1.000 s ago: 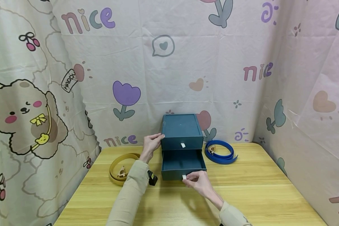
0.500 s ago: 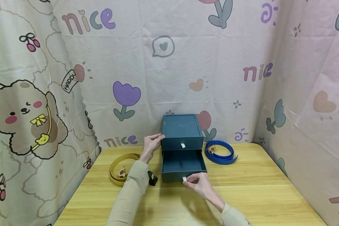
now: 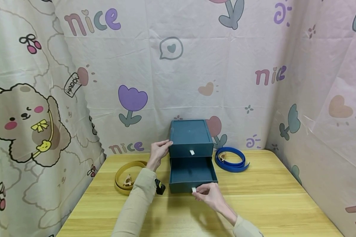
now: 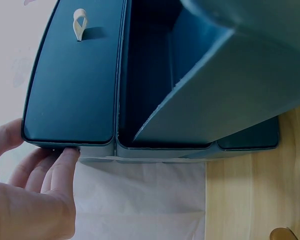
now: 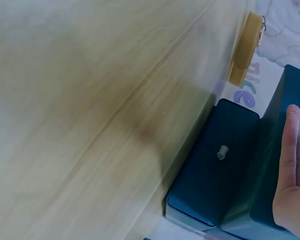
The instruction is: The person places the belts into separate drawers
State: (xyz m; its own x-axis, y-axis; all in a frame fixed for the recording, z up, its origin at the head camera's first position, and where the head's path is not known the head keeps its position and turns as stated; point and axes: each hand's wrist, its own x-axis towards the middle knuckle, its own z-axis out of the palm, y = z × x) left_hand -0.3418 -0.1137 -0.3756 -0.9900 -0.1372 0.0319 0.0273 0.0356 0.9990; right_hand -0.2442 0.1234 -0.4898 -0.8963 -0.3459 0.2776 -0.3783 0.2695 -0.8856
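Observation:
A dark teal drawer box stands at the back of the table. Its middle drawer is pulled far out, and no contents show inside. My left hand grips the box's upper left front corner; in the left wrist view the thumb and fingers lie around that corner. With thumb and index finger, my right hand pinches the small white pull tab on the drawer's front. The top drawer is closed, its own loop tab showing. Below, the bottom drawer is closed too.
A coiled yellow belt with a gold buckle lies left of the box, partly behind my left sleeve. To the right lies a coiled blue belt. Printed cloth hangs around the wooden table.
The right hand has drawn the middle drawer a little farther out, towards me. My left hand stays on the box corner, and the box itself has not moved.

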